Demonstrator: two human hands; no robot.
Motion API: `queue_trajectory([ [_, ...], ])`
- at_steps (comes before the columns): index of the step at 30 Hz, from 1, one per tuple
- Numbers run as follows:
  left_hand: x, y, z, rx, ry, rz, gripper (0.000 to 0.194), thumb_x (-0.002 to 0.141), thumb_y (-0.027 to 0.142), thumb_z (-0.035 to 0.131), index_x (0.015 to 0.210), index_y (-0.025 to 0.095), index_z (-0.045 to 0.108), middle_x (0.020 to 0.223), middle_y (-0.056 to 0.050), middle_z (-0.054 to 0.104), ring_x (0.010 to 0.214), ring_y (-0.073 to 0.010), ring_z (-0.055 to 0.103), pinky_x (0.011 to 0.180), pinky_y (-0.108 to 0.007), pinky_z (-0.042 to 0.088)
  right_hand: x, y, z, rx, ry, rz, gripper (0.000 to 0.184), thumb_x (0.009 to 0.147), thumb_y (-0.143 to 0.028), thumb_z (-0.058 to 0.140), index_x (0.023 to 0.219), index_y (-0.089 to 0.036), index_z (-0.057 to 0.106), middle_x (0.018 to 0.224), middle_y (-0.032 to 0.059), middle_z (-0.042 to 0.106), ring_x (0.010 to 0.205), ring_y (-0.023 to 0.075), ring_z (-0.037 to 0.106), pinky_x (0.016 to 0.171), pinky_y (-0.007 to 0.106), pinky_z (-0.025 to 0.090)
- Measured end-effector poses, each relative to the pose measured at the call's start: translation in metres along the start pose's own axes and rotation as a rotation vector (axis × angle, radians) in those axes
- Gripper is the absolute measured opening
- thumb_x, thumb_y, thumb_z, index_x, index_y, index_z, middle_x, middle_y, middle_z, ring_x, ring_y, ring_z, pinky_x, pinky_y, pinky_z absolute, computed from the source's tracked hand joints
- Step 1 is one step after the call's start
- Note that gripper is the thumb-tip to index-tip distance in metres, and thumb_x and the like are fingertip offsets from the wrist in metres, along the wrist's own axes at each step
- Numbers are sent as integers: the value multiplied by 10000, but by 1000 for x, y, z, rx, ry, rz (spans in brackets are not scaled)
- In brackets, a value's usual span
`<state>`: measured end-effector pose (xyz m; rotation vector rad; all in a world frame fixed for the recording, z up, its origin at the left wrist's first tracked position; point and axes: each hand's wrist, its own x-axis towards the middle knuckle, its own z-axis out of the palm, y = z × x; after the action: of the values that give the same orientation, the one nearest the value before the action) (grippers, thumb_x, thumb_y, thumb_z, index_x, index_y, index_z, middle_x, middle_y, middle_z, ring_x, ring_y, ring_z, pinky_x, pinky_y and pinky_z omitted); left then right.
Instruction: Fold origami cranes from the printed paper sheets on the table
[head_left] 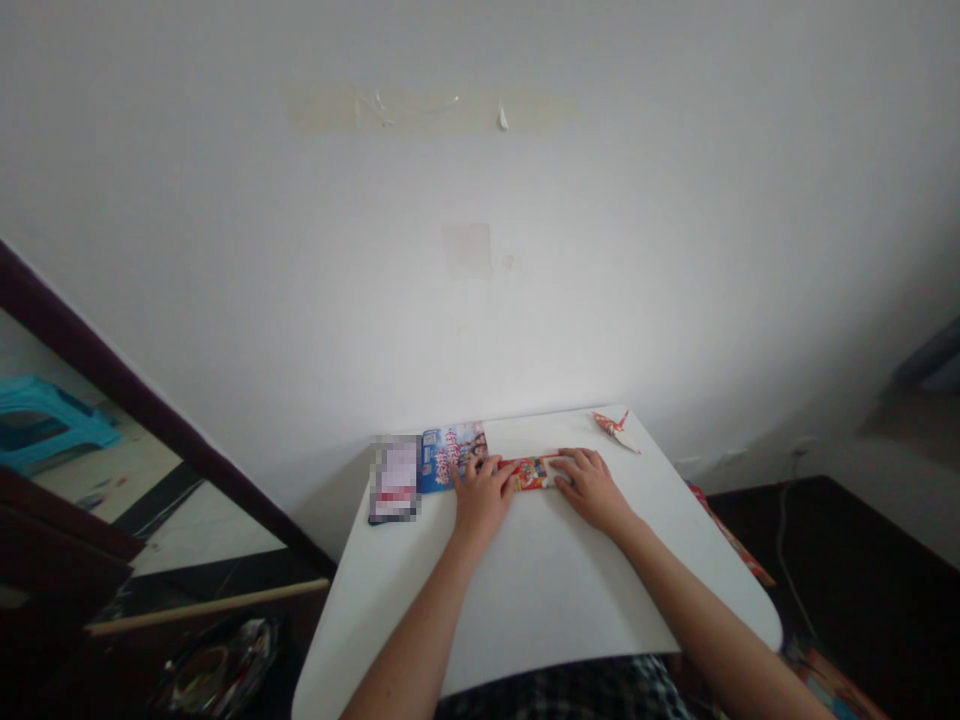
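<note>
A narrow strip of folded red patterned paper (531,472) lies across the far part of the white table (540,590). My left hand (481,498) holds its left end, fingers on top. My right hand (587,488) grips the right end, and the fingers hide part of the strip. Just left of my left hand lies a blue printed card or booklet (450,456), and my fingertips overlap its corner. Further left is a flat, blurred rectangular item (394,480). A red-and-white origami crane (616,430) sits near the far right corner, beyond my right hand.
The table's far edge meets a white wall (465,200). A dark-framed mirror (97,450) leans at the left, reflecting a blue stool. Below it are a wooden stick (210,607) and a crumpled plastic bag (217,665). A cable (784,550) hangs at the right.
</note>
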<state>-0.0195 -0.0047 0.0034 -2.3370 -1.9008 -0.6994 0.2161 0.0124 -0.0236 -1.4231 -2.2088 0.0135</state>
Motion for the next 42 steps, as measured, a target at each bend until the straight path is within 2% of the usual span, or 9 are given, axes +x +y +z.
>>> queue_trajectory([
  [5,-1,1,-1,4,-4,-11,313,965,377,522,1218,405,704,1343,-17,659,1289,-322,465,1153,-711,229,0,-1,-2,12,-15,7,334,998,-382,484,1277,-288,641,1382,73,588,1271,285,469,1107,508,378],
  [9,-1,1,0,5,-16,-18,305,951,387,545,1208,416,706,1364,-7,648,1297,-325,464,1149,-730,215,0,-2,-3,14,-21,21,332,986,-382,503,1269,-291,650,1388,68,588,1277,283,469,1108,504,378],
  [19,1,0,2,17,-34,-60,311,921,457,573,1196,422,715,1455,-1,588,1393,-349,372,1137,-724,233,3,-2,-3,40,-19,73,327,928,-371,595,1236,-291,669,1383,61,597,1276,272,479,1109,477,386],
  [23,1,4,1,31,-24,-71,310,917,453,567,1177,398,727,1456,-13,585,1394,-358,374,1136,-722,234,4,-4,-3,42,-16,92,320,911,-353,610,1216,-283,678,1371,55,602,1272,272,478,1106,467,388],
  [29,1,10,1,40,-33,-86,370,887,538,590,1182,361,725,1465,-39,572,1400,-359,381,1163,-684,232,4,-4,1,29,-18,119,338,878,-340,634,1211,-293,677,1361,53,607,1268,272,480,1100,467,391],
  [35,1,12,0,42,-61,-111,388,881,551,596,1211,374,701,1514,-60,521,1407,-365,389,1137,-738,233,6,-3,2,20,-16,119,339,854,-317,646,1190,-286,679,1361,59,608,1275,281,478,1091,468,397],
  [42,-1,13,5,41,-71,-128,415,885,569,581,1246,390,677,1602,-47,411,1456,-382,320,1122,-801,158,5,-5,4,2,-12,127,322,868,-333,636,1185,-292,680,1354,65,611,1263,283,493,1082,477,399],
])
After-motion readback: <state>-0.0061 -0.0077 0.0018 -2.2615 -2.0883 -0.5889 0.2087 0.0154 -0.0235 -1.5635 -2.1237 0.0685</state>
